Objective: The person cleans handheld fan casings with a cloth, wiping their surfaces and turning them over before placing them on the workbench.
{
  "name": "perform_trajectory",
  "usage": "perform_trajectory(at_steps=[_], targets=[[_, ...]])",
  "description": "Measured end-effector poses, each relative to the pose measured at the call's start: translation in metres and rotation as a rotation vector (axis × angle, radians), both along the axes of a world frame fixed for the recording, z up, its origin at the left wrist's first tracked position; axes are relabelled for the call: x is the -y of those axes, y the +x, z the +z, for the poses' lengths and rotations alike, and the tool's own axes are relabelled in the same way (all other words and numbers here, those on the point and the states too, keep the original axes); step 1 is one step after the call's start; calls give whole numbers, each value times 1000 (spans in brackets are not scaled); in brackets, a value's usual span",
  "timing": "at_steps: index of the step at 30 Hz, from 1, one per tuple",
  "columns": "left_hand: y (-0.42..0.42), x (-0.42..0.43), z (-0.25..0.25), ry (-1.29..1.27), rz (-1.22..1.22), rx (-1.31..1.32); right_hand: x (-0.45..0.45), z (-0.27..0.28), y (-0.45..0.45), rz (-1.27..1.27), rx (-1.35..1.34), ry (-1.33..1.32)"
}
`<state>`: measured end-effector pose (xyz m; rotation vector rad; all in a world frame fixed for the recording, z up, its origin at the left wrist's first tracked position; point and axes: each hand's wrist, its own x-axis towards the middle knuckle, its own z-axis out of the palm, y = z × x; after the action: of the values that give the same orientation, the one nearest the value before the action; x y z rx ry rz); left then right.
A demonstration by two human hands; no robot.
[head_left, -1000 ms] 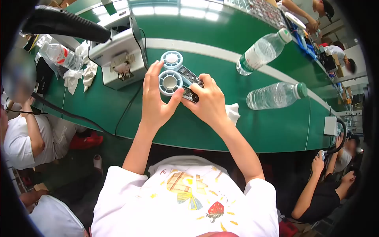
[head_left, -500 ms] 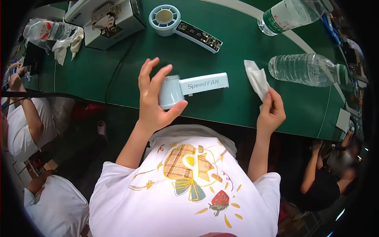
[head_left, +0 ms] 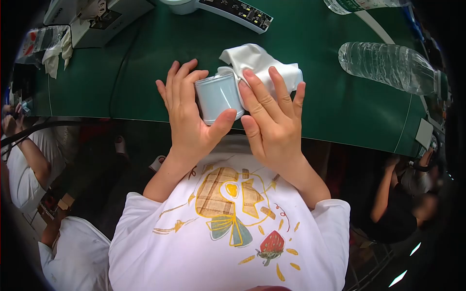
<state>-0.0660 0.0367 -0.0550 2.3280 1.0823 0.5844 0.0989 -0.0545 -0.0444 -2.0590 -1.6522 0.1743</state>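
Note:
A pale blue handheld fan [head_left: 217,97] lies at the front edge of the green table, its round head to the left. My left hand [head_left: 188,114] curls round that head, thumb at the front and fingers on the far side. Over the fan's handle is a white cloth [head_left: 252,59], which covers nearly all of it; just a bit of blue shows at the right end. My right hand [head_left: 275,127] presses the cloth onto the handle, with its fingers over the cloth and the thumb near the fan head.
Beyond my hands lies a second fan with a bare circuit board [head_left: 238,10]. A clear bottle [head_left: 388,64] rests on its side at right, another bottle [head_left: 366,4] behind. At left are a box [head_left: 119,22], a cable [head_left: 127,60] and crumpled tissue [head_left: 58,54]. Other people sit on both sides.
My right hand has moved left with the cloth and laid it over the fan's handle, hiding the lettering. My left hand stays at the fan head. The camera view has shifted.

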Motion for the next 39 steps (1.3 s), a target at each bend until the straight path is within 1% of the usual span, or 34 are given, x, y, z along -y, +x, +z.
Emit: perform_trajectory(at_steps=[2,3,7,8,12,13,16,17,18,22,23,24,27,29,30,32,33,37,38,39], targets=[[-1,-1,1,8,-29,-13,-1,3,-12,91,-68,-7],[-2,-1,-1,3,-26,-12,-1,5,-11,94,-67,-12],[-2,7,-21,-225,-172,558,4,16,1,65,3,-59],[-2,9,-26,-233,-174,558,9,16,5,61,3,-66],[-8,21,-49,27,-290,650,31,13,13,54,2,-108],[-9,21,-45,18,-287,648,33,12,8,53,-1,-117],[-2,12,-13,-185,-313,467,37,10,-20,114,-63,-96],[0,11,-9,-251,-323,404,37,10,-24,132,-84,-87],[1,11,-10,-253,-328,403,38,10,-19,127,-85,-88],[-2,23,-27,149,-396,403,45,14,15,-59,-22,-122],[-2,25,-28,142,-401,405,47,17,0,21,-67,-121],[-2,28,-30,224,-419,395,49,20,-15,103,-113,-121],[-4,32,-34,481,-454,359,57,11,-5,47,-118,-116],[-7,33,-38,493,-447,374,62,3,25,-62,80,-96],[-6,34,-41,509,-445,395,64,-1,43,-65,79,-97],[-4,33,-45,536,-439,448,64,-5,68,-242,-29,-8],[-3,32,-46,536,-429,455,62,1,68,-235,-21,-11],[5,33,-38,673,-403,589,55,29,56,-341,-473,365],[5,33,-36,673,-406,588,54,29,53,-343,-475,367],[7,35,-35,675,-389,607,55,30,50,-321,-539,335]])
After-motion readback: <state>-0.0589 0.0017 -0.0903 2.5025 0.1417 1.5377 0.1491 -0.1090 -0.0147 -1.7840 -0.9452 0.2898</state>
